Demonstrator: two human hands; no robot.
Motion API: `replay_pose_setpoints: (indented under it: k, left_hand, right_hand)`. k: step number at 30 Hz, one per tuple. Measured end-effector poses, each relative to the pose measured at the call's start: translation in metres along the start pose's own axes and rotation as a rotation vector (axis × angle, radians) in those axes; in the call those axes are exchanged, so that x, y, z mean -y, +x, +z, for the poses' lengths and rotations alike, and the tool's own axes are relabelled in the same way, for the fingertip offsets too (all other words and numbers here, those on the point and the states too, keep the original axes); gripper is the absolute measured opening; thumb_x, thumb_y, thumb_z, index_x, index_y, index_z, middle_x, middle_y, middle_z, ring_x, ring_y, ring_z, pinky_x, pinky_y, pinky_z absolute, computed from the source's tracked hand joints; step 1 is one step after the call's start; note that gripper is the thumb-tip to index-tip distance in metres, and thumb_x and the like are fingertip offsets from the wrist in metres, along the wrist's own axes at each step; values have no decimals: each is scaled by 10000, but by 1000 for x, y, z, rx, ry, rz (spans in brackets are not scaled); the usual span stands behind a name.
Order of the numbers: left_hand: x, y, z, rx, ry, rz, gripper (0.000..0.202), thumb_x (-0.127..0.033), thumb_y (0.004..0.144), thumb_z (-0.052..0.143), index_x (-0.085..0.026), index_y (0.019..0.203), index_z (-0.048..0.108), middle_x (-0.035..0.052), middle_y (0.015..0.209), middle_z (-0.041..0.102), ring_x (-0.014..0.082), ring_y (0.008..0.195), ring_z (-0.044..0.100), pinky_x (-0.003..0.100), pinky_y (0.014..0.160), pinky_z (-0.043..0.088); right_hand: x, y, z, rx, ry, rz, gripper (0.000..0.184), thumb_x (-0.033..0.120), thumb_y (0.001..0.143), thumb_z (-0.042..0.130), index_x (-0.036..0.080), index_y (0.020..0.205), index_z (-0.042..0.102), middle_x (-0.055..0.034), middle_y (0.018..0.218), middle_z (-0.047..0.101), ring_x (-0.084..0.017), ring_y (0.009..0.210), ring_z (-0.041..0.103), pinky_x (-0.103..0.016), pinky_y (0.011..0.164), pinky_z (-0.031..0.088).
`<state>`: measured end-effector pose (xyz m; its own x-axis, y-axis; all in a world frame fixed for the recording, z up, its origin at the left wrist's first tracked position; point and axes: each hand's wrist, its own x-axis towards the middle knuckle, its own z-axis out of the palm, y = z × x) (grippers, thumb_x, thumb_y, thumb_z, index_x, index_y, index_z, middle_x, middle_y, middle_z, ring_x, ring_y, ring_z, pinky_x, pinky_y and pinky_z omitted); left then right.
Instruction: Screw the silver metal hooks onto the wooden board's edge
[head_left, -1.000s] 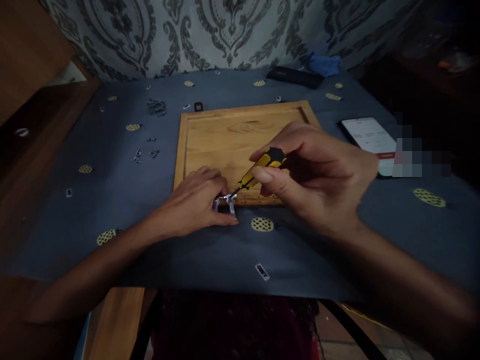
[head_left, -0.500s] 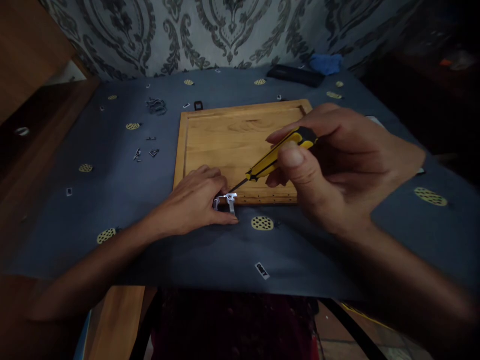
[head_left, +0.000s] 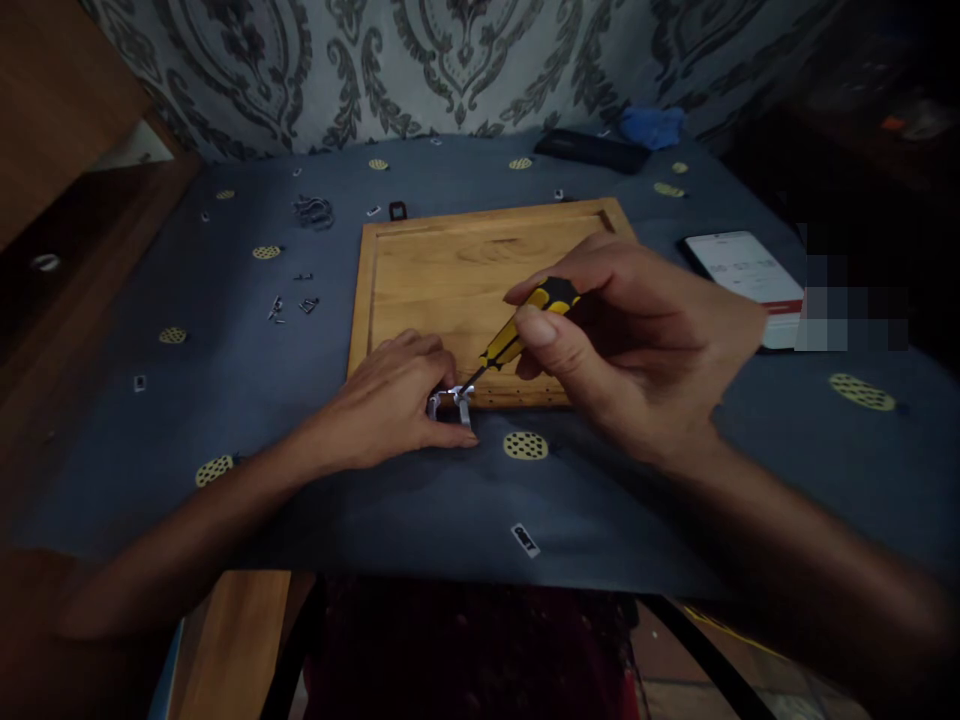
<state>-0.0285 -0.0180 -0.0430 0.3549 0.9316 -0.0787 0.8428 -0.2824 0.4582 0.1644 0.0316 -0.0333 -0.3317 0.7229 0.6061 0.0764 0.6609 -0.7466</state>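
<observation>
- The left hand (head_left: 386, 410) grips a small metal bracket (head_left: 464, 413) at the near edge of the wooden board (head_left: 442, 280), thumb along the bracket's near side and fingers resting on the board.
- The right hand (head_left: 645, 345) pinches a yellow-and-black screwdriver (head_left: 510, 340) between thumb and fingers, tilted so its shaft slopes down and left to the bracket; whether the tip sits in a screw is too small to tell.
- The board lies flat on a dark patterned tablecloth (head_left: 315, 530), with small dark holes along its near edge.
- Loose screws (head_left: 308, 305) lie left of the board, with a cluster of metal pieces (head_left: 313, 212) farther back.
- A lit phone (head_left: 739, 265) lies right of the board.
- At the far right, a black case (head_left: 591, 152) lies beside a blue cloth (head_left: 651, 128).
</observation>
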Motion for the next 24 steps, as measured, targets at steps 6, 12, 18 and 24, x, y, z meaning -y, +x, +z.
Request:
replay_pose_setpoints:
  k: [6, 12, 18, 24]
  left_hand:
    - [2, -1, 2, -16, -12, 15, 390, -472, 796, 834, -191, 908, 589, 72, 1054, 642, 288, 1041, 575, 412, 893, 471]
    - [0, 0, 1, -3, -15, 7, 386, -453, 795, 841, -186, 917, 592, 80, 1089, 646, 296, 1070, 573, 422, 916, 473]
    - [0, 0, 0, -1, 2, 2, 379, -449, 791, 846, -182, 912, 605, 69, 1037, 642, 286, 1016, 581, 403, 857, 480]
    - [3, 0, 4, -31, 10, 17, 406, -468, 772, 860, -189, 933, 613, 53, 1013, 634, 283, 1008, 582, 407, 862, 481]
  right_hand:
    - [2, 1, 1, 32, 32, 27, 220, 498, 843, 790, 314, 787, 683, -24, 820, 694, -194, 612, 600, -341, 446, 539]
    - [-1, 4, 2, 72, 168, 38, 216, 459, 806, 841, 301, 823, 694, 1, 819, 711, -158, 564, 623, -299, 447, 532]
    - [-6, 6, 1, 107, 198, 47, 271, 438, 775, 877, 279, 937, 729, 3, 862, 736, -129, 549, 626, -263, 434, 520]
    - [-12, 5, 8, 48, 254, -8, 330, 448, 720, 914, 278, 855, 665, 38, 763, 688, -136, 587, 640, -233, 431, 518]
